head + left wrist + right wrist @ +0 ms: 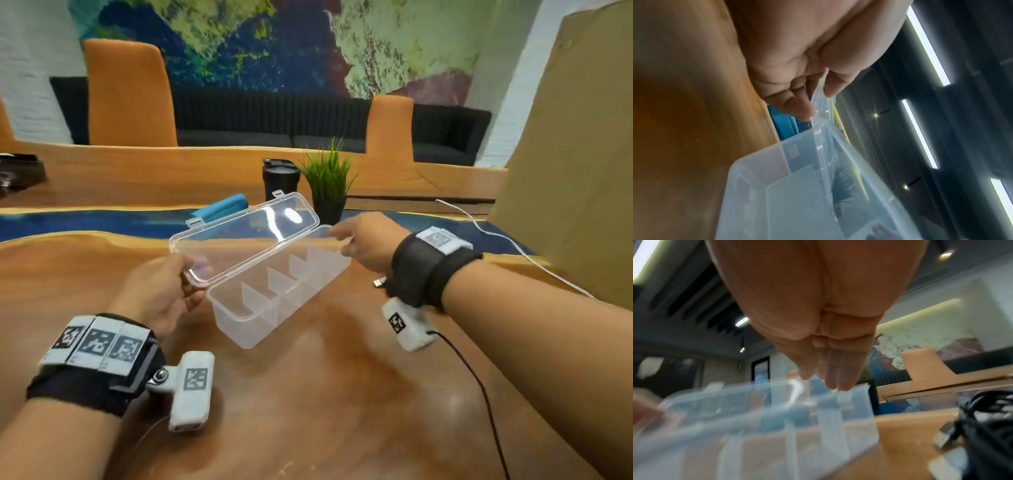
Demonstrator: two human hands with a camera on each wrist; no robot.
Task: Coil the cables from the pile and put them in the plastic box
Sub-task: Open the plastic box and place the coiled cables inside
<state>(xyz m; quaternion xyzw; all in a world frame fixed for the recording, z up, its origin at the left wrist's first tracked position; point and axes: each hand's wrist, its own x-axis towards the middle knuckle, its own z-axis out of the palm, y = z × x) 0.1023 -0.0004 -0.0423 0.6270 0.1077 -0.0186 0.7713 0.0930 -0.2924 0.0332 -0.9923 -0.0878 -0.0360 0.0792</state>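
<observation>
A clear plastic box (pixel 260 322) with several dividers sits in the middle of the wooden table, its hinged lid (pixel 246 236) half raised. My left hand (pixel 190 270) pinches the near end of the lid between thumb and fingers (pixel 797 107). My right hand (pixel 342 240) reaches to the box's far end, and its straight fingertips (pixel 838 384) touch the rim there. The pile of black cables (pixel 992 418) lies just right of the box with a USB plug (pixel 945 433) sticking out. In the head view only that plug (pixel 378 282) shows below my right wrist.
Behind the box stand a black tumbler (pixel 281 178), a small potted plant (pixel 327 181) and a blue object (pixel 222 207). A large cardboard box (pixel 565 171) fills the right side, and a white cable (pixel 496 236) runs past it. Orange chairs line the far edge.
</observation>
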